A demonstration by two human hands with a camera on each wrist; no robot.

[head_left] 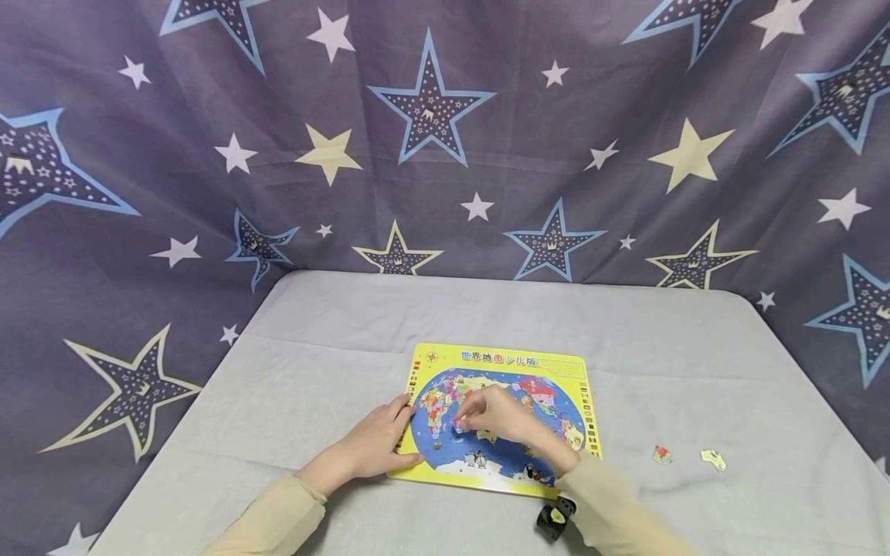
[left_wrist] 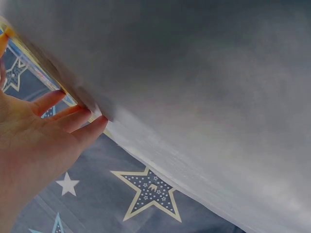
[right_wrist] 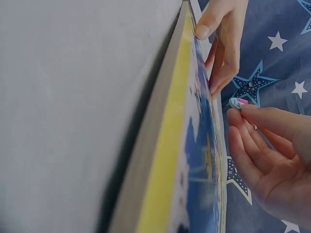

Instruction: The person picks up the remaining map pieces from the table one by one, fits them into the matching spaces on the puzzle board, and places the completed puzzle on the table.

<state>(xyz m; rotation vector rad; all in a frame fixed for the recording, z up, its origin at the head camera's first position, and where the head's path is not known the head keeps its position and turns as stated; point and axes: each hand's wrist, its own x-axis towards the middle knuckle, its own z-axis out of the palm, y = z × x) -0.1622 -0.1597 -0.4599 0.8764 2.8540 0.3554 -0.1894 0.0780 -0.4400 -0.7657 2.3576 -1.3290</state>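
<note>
A world map puzzle board (head_left: 480, 482) with a yellow border and blue oceans lies on the table. My left hand (head_left: 378, 442) rests at the board's left edge, fingers spread along the side and thumb near the lower corner. Over the left-middle of the map is my right hand (head_left: 499, 415). Between thumb and fingertips it pinches a small puzzle piece (right_wrist: 238, 103), light blue and pink. In the right wrist view this piece is held off the board's surface. A red-and-green puzzle piece (head_left: 662, 455) and a pale yellow puzzle piece (head_left: 712, 460) lie right of the board.
A grey cloth covers the table (head_left: 334, 316). A star-patterned curtain (head_left: 445, 193) hangs behind it and at both sides. Near the board's lower right corner, by the right wrist, is a small black device (head_left: 554, 519).
</note>
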